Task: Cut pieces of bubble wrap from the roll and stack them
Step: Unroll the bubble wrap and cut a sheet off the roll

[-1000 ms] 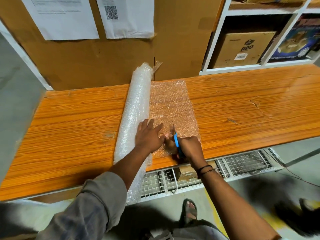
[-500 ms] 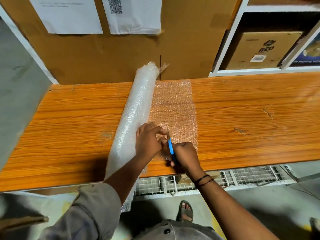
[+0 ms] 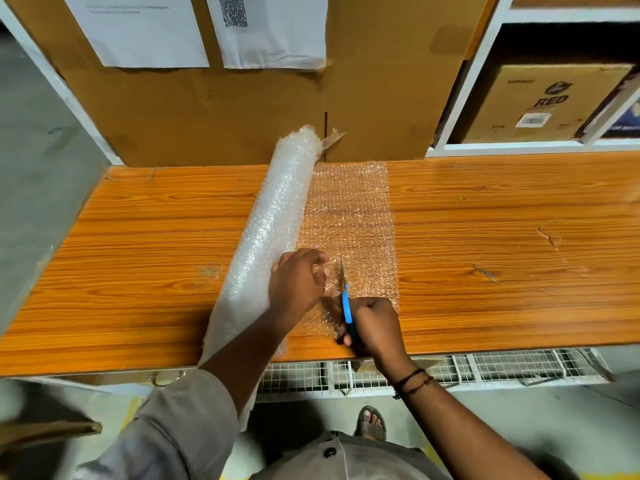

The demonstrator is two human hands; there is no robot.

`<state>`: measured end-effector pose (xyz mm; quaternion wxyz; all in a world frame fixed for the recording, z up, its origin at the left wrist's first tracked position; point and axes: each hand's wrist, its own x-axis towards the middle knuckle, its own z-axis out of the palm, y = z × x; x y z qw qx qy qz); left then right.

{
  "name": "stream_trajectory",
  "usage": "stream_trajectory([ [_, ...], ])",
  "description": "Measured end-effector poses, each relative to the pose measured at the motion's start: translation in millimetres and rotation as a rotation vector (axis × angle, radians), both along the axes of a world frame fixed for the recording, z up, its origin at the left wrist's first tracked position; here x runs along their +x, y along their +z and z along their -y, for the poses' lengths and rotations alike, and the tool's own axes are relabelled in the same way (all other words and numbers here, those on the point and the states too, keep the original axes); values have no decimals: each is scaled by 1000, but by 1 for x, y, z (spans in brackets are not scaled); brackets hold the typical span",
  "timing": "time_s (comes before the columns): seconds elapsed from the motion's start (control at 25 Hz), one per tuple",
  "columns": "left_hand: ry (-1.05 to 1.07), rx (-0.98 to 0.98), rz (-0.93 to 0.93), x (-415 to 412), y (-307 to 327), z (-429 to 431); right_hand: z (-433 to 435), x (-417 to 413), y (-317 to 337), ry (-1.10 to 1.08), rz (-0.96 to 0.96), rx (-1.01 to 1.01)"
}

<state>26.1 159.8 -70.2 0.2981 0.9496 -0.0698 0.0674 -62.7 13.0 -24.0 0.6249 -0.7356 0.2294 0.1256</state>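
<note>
The roll lies across the tabletop from back to front, its near end hanging over the front edge. A sheet is spread flat just right of the roll and is not yet cut free. No stack of pieces shows.

The right hand grips blue-handled scissors, fingers curled round the handles. The blades point away, alongside the roll, a short way into the sheet from its near edge. I cannot tell how far the blades are parted. The left hand sits against the roll's right side, its fingers curled and seemingly pinching the sheet just beside the blades.

The cut probably goes best if it runs parallel to the roll all the way to the back. The left hand should hold the sheet taut and shift ahead of the blades as they advance, with its fingertips off the cutting line. Thin wrap tends to bunch and snag, so long gliding strokes should serve better than short snips. The sheet's right side is unheld and may drift, so watch that it stays flat.
</note>
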Motion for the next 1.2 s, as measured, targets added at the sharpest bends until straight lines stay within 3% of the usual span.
stream_trajectory([
  [0.2, -192, 102, -64, 19, 8, -14, 1, -2, 3, 32, -32, 8],
  [0.44, -175, -44, -26, 10, -9, -10, -7, 2, 0, 24, -10, 12],
  [1.2, -199, -93, 85, 4, -12, -11, -12, 17, -6, -52, -11, 15],
])
